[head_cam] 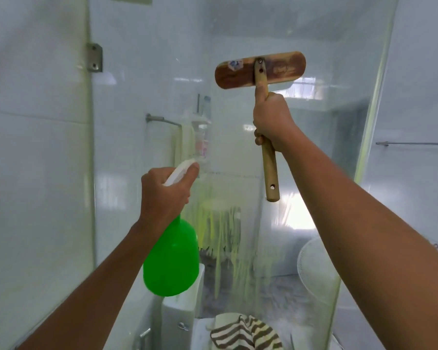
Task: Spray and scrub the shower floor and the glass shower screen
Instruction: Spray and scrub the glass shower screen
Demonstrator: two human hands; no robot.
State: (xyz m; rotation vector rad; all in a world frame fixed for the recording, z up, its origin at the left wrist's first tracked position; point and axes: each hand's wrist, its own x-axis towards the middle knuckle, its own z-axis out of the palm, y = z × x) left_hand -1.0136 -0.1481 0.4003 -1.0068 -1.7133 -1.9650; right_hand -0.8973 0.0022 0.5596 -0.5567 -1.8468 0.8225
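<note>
- The left hand [162, 195] is squeezing its fingers around the white top of a green spray bottle [171, 258], right in front of the glass screen [238, 34].
- The right hand [272, 120] is gripping a wooden brush [261, 72] by its handle, higher up against the glass screen.
- Yellow-green foam [220, 231] is running down the glass screen, below the brush.
- A striped cloth [245, 333] is lying behind the glass screen, near its bottom.

At six o'clock, a white ceramic toilet cistern [180, 311] carries a chrome flush button [183, 325] on its lid. Just toward five o'clock, a brown-and-cream striped cloth [248, 333] lies crumpled over a white surface [200, 334], which I cannot identify.
</note>
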